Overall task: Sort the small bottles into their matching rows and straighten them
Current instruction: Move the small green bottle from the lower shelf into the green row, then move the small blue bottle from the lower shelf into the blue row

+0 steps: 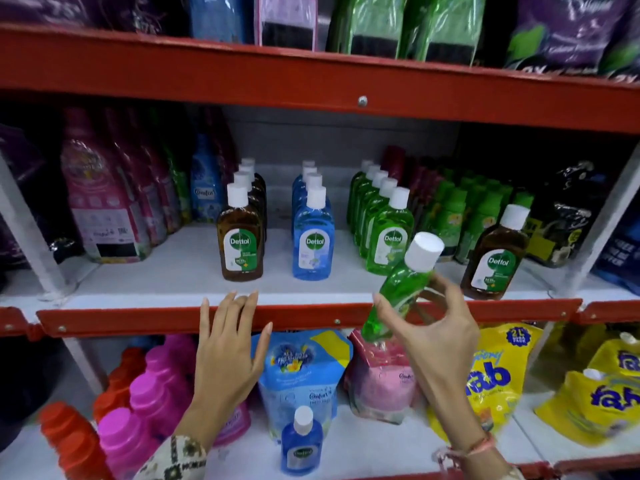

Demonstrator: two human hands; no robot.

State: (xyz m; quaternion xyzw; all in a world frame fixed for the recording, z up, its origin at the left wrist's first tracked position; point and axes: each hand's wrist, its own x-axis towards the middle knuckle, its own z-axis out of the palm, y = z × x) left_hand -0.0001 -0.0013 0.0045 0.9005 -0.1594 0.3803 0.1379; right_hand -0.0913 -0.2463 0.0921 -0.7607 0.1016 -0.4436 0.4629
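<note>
Rows: brown [240, 237] four, blue [313, 233] four, green [389, 233] five. Right hand [436, 334] fingers clamped on tilted green bottle [401, 289]; left hand [228, 344] fingers spread, raised.

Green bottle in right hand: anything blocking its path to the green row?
Nothing visible. The green bottle, tilted in the right hand, is just in front of the green row, with bare shelf before the front bottle.

On the middle shelf [156, 271] there are open lanes between the brown row [240, 233], the blue row [313, 233] and the green row [388, 233]. A single brown bottle [493, 258] stands right of the green row, near the front. The front strip of the shelf is bare. The red beam [311, 81] above limits the height.
</note>
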